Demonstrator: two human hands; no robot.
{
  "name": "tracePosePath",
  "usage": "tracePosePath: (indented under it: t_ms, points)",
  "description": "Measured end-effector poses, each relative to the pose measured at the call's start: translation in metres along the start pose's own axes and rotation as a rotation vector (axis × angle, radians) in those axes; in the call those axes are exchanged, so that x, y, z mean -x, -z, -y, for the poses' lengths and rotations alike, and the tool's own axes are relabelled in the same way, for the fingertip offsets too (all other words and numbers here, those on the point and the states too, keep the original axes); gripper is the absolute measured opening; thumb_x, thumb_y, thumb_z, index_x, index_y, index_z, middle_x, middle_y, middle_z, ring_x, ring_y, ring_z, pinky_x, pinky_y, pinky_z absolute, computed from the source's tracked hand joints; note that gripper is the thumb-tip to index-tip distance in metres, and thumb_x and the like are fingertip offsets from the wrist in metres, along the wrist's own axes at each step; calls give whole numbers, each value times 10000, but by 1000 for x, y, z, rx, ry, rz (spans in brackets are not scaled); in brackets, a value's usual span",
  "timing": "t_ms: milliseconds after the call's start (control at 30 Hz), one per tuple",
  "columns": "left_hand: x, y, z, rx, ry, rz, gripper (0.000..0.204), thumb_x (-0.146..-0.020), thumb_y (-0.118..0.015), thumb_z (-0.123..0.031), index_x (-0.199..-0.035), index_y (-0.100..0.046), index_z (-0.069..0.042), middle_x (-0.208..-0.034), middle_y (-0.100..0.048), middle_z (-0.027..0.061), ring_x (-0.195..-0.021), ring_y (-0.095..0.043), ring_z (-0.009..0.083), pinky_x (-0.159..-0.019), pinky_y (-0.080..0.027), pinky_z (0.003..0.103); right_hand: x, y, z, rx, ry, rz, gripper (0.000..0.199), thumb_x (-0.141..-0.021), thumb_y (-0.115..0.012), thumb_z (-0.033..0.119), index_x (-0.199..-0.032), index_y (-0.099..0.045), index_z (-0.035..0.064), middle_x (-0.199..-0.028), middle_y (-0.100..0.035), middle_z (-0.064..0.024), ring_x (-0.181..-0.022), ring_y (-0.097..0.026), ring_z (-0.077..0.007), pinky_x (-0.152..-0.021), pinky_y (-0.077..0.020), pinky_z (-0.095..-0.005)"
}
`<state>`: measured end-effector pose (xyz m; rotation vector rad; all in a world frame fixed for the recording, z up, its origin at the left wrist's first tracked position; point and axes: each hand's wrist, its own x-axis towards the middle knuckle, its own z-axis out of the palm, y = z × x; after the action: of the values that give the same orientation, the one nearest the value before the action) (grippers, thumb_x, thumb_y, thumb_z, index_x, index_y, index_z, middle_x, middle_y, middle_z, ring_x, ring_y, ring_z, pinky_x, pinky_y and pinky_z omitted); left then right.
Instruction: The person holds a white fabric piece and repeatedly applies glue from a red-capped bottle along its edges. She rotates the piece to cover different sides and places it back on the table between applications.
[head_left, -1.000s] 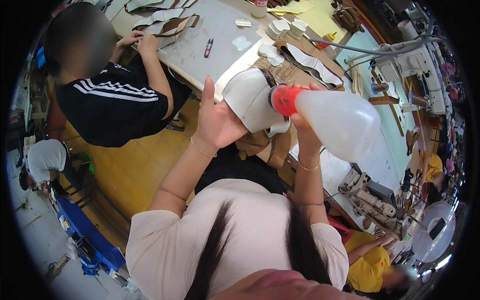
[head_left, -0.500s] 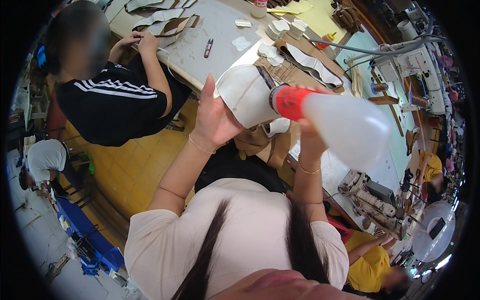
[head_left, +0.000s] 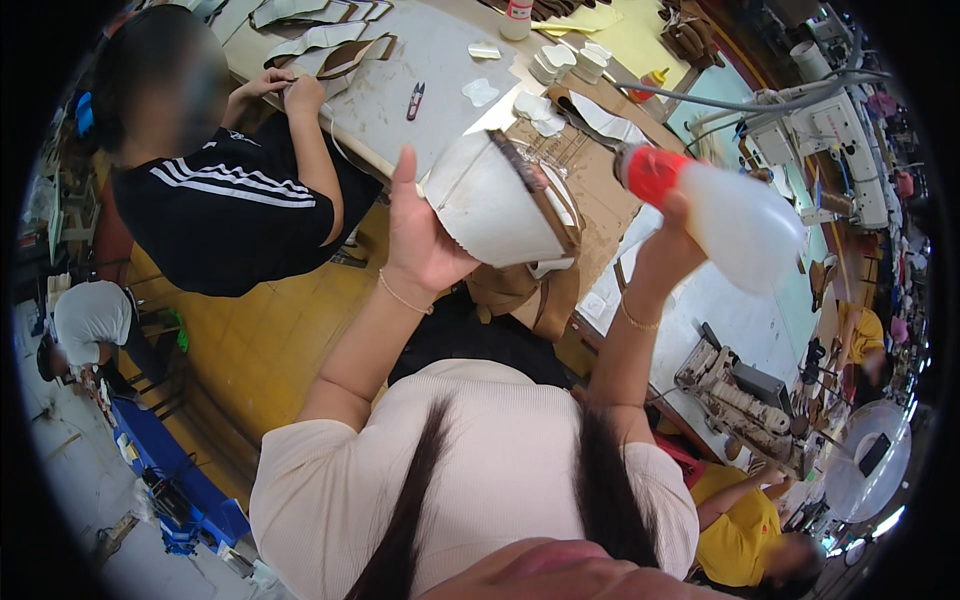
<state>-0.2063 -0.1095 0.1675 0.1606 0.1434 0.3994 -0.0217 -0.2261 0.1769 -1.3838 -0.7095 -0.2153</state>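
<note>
My left hand (head_left: 430,235) holds up a curved white-lined piece (head_left: 492,205) with a stitched seam and a dark brown strip along its right edge. The thumb points up beside it, and the other fingers are hidden behind the piece. Whether it is a shoe or bag part I cannot tell. My right hand (head_left: 668,245) is wrapped around a translucent plastic squeeze bottle (head_left: 745,225) with a red band, tilted so its dark neck points up-left, apart from the white piece. Below the piece, brown and white cut pieces (head_left: 525,295) hang at the table edge.
A co-worker in black (head_left: 235,200) sits at the left, handling strips. On the table (head_left: 430,60) lie thread snips (head_left: 415,101), stacks of white pads (head_left: 552,63), a small red bottle with a yellow cap (head_left: 650,84) and brown cardboard (head_left: 590,190). A sewing machine (head_left: 825,150) stands at right.
The bottle has moved right, away from the white piece, whose brown-edged side has come more into view. My left hand stays in nearly the same spot.
</note>
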Motion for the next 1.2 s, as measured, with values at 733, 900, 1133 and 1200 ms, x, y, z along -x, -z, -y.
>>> tracePosePath:
  t_ms: [733, 900, 1133, 1200]
  points:
    - [3, -21, 6, 35, 25, -79, 808, -794, -386, -682, -1335, -357, -83, -1320, -429, 99, -1215, -409, 259, -1014, -310, 442, 25, 0, 16, -179, -22, 189, 601, -658, -806, 274, -1112, -512, 13, -1113, -560, -120, -986, -571, -223, -862, -464, -339]
    - [3, -25, 12, 5, 34, -146, 717, -852, -345, -624, -1320, -371, -81, -1293, -455, 99, -1189, -436, 250, -1006, -326, 428, 16, -7, 35, -557, 44, 142, 589, -723, -761, 232, -1157, -473, -45, -1160, -515, -132, -996, -552, -254, -937, -430, -402]
    - [2, -30, 20, -104, 112, 26, 805, -845, -271, -667, -1376, -276, -62, -1357, -385, 109, -1241, -369, 250, -1050, -252, 418, 46, -16, 33, -453, -214, 434, 495, -687, -791, 212, -1088, -561, 36, -1105, -560, -60, -1036, -517, -159, -889, -429, -328]
    - [2, -28, 18, -108, 132, 83, 829, -844, -249, -681, -1375, -266, -45, -1365, -369, 115, -1254, -348, 246, -1054, -244, 418, 37, -12, 35, -226, 51, 611, 410, -706, -775, 200, -1032, -590, 34, -1034, -584, -38, -948, -552, -154, -865, -441, -321]
